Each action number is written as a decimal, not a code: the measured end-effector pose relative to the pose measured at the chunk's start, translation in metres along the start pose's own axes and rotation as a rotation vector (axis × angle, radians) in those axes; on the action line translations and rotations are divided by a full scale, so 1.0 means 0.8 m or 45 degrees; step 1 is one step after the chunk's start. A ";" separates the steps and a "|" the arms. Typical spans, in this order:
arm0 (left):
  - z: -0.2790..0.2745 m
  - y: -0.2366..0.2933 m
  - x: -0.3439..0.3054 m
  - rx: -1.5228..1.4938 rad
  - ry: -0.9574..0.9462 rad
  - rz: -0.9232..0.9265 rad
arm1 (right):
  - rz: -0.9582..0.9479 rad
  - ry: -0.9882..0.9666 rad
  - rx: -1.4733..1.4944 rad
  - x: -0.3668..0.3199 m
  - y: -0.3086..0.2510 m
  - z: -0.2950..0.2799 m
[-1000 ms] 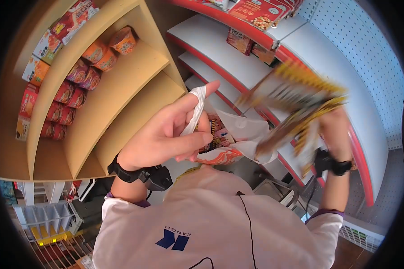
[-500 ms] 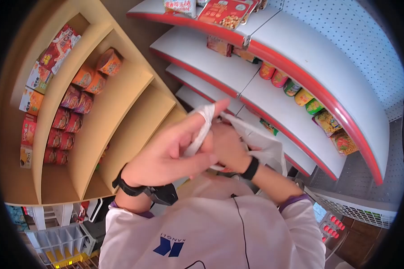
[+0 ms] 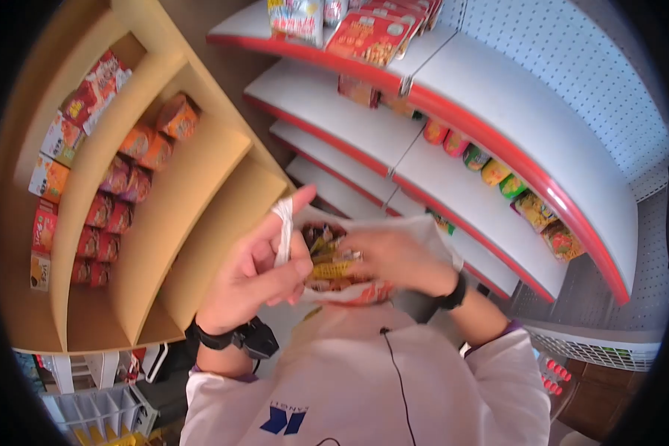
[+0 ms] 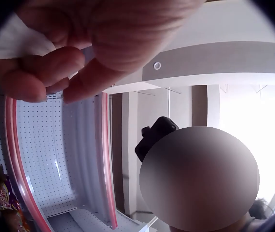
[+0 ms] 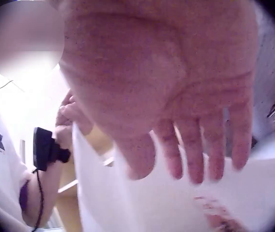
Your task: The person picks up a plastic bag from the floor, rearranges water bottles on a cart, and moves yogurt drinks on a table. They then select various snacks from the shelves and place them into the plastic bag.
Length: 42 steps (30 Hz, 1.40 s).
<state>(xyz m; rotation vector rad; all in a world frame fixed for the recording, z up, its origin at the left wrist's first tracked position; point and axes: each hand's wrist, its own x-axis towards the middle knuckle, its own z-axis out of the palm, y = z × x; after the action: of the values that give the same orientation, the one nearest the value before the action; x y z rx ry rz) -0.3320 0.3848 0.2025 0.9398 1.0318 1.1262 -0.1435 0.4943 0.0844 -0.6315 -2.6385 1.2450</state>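
Note:
In the head view, a plastic bag (image 3: 416,227), white with red print, hangs in front of the person's chest. Its white handle (image 3: 284,232) loops round the index finger of my left hand (image 3: 259,273), whose other fingers curl inward. Yellow and brown snack packets (image 3: 327,269) lie inside the bag. My right hand (image 3: 398,256) reaches over the bag's mouth from the right and overlaps the packets. Seen by the right wrist camera, its fingers (image 5: 190,145) extend fairly straight with no item in the palm, and the bag's white wall stands behind them.
A wooden shelf unit (image 3: 149,297) at left carries cup noodles (image 3: 111,215) and boxes. White shelves with red edges (image 3: 498,134) curve across the right, bearing red snack bags (image 3: 368,33) and colourful cups (image 3: 494,171). A white basket (image 3: 595,348) stands at lower right.
My right hand swung in from the right with yellow packets, reached into the bag, and now spreads over its mouth without them. The packets lie in the bag. The left hand keeps its handle.

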 end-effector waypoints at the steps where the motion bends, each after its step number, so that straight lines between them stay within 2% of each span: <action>1: 0.000 0.002 -0.005 0.014 0.037 0.011 | -0.008 0.348 -0.237 -0.019 0.034 0.002; 2: -0.002 0.003 -0.006 0.035 0.068 0.045 | -0.029 0.705 -0.496 -0.032 0.071 0.003; 4: -0.011 -0.001 -0.012 0.003 0.104 0.078 | 0.526 0.890 -1.009 -0.068 0.098 0.013; 6: -0.021 -0.005 -0.017 -0.061 0.146 0.149 | 0.701 0.986 -0.701 -0.099 0.179 0.053; 7: -0.026 -0.006 -0.019 -0.042 0.169 0.141 | 0.699 0.976 -0.694 -0.109 0.209 0.065; 9: -0.036 -0.014 -0.020 0.005 0.246 0.148 | 1.158 0.409 1.058 -0.116 0.233 0.077; 10: -0.041 -0.018 -0.021 0.049 0.319 0.164 | 1.157 0.402 1.061 -0.113 0.234 0.080; 12: -0.055 -0.029 -0.028 0.121 0.353 0.142 | 0.899 0.669 1.380 -0.095 0.221 0.083; 13: -0.064 -0.038 -0.031 0.185 0.424 0.096 | 0.868 0.726 1.546 -0.078 0.189 0.064; 16: -0.101 -0.073 -0.034 0.349 0.587 0.019 | 0.630 0.587 1.996 -0.050 0.172 0.042; 17: -0.119 -0.090 -0.033 0.378 0.678 0.035 | 0.641 0.569 1.995 -0.043 0.164 0.037; 19: -0.158 -0.131 -0.038 0.399 0.794 0.051 | 0.554 0.283 2.284 -0.022 0.139 0.029; 20: -0.180 -0.155 -0.043 0.631 0.798 -0.081 | 0.561 0.261 2.280 -0.010 0.115 0.025; 21: -0.194 -0.171 -0.046 0.864 0.791 -0.214 | 0.524 0.214 1.852 0.004 0.086 0.019; 22: -0.198 -0.183 -0.050 0.858 0.800 -0.218 | 0.479 0.171 1.427 0.017 0.067 0.021; 23: -0.195 -0.195 -0.056 0.976 0.794 -0.288 | 0.387 0.121 1.265 0.027 0.061 0.026; 25: -0.187 -0.206 -0.063 1.089 0.783 -0.359 | 0.321 0.079 1.144 0.058 0.044 0.026; 27: -0.178 -0.211 -0.069 1.386 0.672 -0.534 | 0.253 0.029 1.021 0.086 0.026 0.020; 28: -0.174 -0.216 -0.070 1.380 0.682 -0.535 | 0.241 -0.046 0.962 0.099 0.016 0.014; 30: -0.164 -0.224 -0.068 1.491 0.544 -0.347 | 0.222 -0.131 0.897 0.119 0.001 0.010; 31: -0.158 -0.215 -0.063 1.482 0.408 -0.509 | 0.175 -0.137 0.901 0.127 -0.004 0.010; 32: -0.152 -0.215 -0.062 1.479 0.414 -0.511 | 0.132 -0.140 0.908 0.132 -0.010 0.010; 34: -0.137 -0.210 -0.051 1.560 0.680 -0.127 | 0.076 -0.194 0.855 0.140 -0.025 -0.002; 36: -0.111 -0.166 -0.029 1.169 0.742 0.223 | 0.029 -0.240 0.805 0.141 -0.041 -0.012; 37: -0.096 -0.146 -0.019 1.166 0.737 0.227 | 0.013 -0.285 0.706 0.141 -0.050 -0.015; 39: -0.076 -0.120 -0.004 0.612 0.553 0.539 | -0.003 -0.332 0.605 0.141 -0.060 -0.017; 41: -0.081 -0.111 0.016 0.540 0.491 0.516 | -0.302 -0.266 0.376 0.143 -0.066 -0.020; 42: -0.084 -0.105 0.025 0.465 0.425 0.483 | -0.308 -0.263 0.372 0.144 -0.069 -0.023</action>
<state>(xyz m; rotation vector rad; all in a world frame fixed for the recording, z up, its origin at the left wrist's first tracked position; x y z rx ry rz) -0.3739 0.3940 0.1016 1.3053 1.4008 1.4726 -0.2582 0.5263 0.1340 -0.1396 -2.5141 1.6459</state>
